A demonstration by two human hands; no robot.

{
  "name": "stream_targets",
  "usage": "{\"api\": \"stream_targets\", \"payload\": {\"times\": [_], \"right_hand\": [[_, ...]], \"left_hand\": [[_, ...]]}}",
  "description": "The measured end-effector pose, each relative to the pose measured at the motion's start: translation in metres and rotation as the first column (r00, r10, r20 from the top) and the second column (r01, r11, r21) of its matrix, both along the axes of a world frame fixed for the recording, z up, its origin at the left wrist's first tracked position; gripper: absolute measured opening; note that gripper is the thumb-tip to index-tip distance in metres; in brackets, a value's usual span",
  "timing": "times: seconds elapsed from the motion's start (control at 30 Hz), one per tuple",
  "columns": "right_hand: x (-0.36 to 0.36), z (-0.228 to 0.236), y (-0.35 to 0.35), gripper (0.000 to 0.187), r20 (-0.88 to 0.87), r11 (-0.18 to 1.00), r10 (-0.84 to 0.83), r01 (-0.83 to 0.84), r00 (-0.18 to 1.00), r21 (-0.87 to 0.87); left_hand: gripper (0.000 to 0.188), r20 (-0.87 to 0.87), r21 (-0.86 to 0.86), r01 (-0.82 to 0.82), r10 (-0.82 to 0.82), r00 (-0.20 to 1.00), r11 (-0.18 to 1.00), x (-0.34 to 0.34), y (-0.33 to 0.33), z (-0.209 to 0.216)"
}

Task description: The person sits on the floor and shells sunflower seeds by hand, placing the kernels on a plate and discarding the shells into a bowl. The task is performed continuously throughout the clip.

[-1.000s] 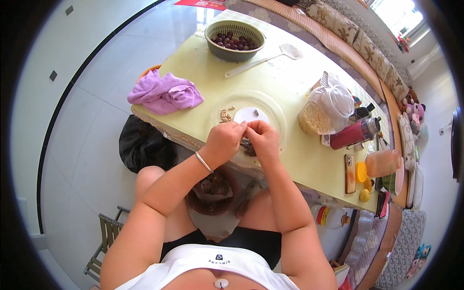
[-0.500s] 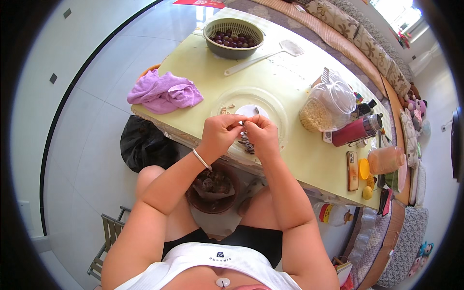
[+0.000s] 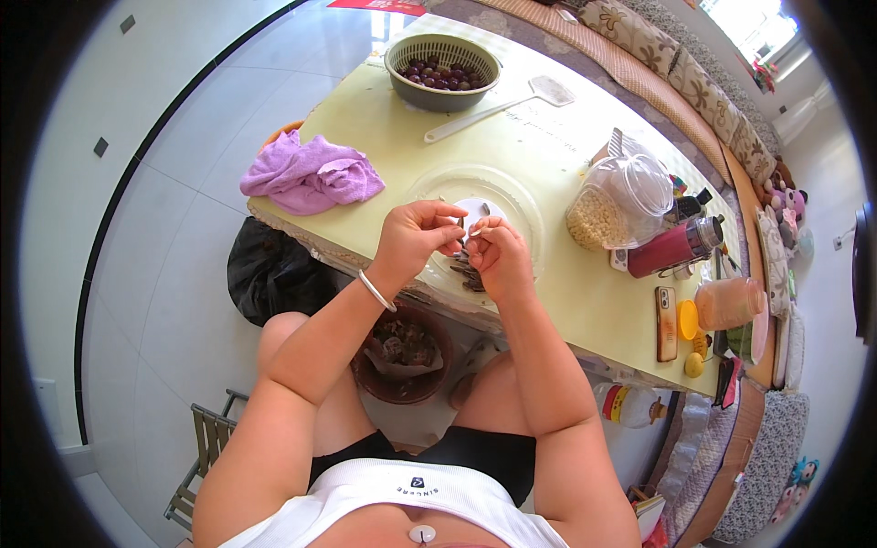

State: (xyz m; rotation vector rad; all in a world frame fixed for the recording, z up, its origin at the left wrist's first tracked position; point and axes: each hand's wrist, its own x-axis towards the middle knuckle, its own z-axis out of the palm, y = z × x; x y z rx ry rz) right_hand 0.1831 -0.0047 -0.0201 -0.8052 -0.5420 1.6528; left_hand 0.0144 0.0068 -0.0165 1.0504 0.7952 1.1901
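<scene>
My left hand [image 3: 416, 242] is raised over a clear round plate [image 3: 533, 239], its thumb and fingers pinched on a thin dark seed shell [image 3: 462, 222]. Close beside it, my right hand [image 3: 501, 258] pinches a small pale kernel [image 3: 476, 231] between thumb and finger. The fingertips nearly meet. Below them a pile of dark, long seeds [image 3: 469, 274], like sunflower seeds, lies on the plate, partly behind my right hand. A small white dish [image 3: 472, 206] on the plate shows behind my fingers and holds a dark piece.
Beyond the plate are a white fly swatter [image 3: 475, 121] and a basin of grapes [image 3: 407, 89]. A purple cloth [image 3: 306, 173] lies left. To the right stand a clear tub of kernels [image 3: 594, 222], a red bottle [image 3: 671, 248] and a phone [image 3: 666, 323]. A brown bin [image 3: 437, 379] sits below.
My fingertips have drawn slightly apart, and a pale kernel now shows in my right hand. The pale brown bits at the plate's left side no longer show.
</scene>
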Motion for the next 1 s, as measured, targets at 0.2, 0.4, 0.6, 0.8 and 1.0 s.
{"api": "stream_targets", "payload": {"times": [0.2,0.4,0.6,0.8,1.0], "right_hand": [[-0.001,-0.002,-0.002,0.006,0.161,0.992,0.083,-0.097,0.984,0.083],[-0.006,-0.008,-0.001,0.009,0.311,0.986,0.054,-0.099,0.949,0.133],[-0.011,0.001,-0.005,0.008,0.369,0.982,-0.012,-0.059,0.929,0.179],[-0.009,0.000,-0.006,0.006,0.378,0.976,-0.012,-0.071,0.926,0.205],[-0.009,-0.003,-0.004,0.007,0.424,0.976,-0.036,-0.060,0.905,0.211]], "left_hand": [[0.020,-0.291,0.287,-0.093,0.179,0.940,0.953,0.006,-0.009,0.009],[0.021,-0.536,0.493,-0.025,0.327,0.778,0.869,0.002,-0.012,0.010],[0.017,-0.190,0.166,-0.080,0.112,0.975,0.983,0.002,-0.010,0.008],[0.014,-0.066,-0.001,-0.014,0.014,0.998,1.000,-0.001,-0.008,0.007],[0.014,-0.074,-0.040,0.000,-0.003,0.997,0.999,-0.002,-0.004,0.004]]}}
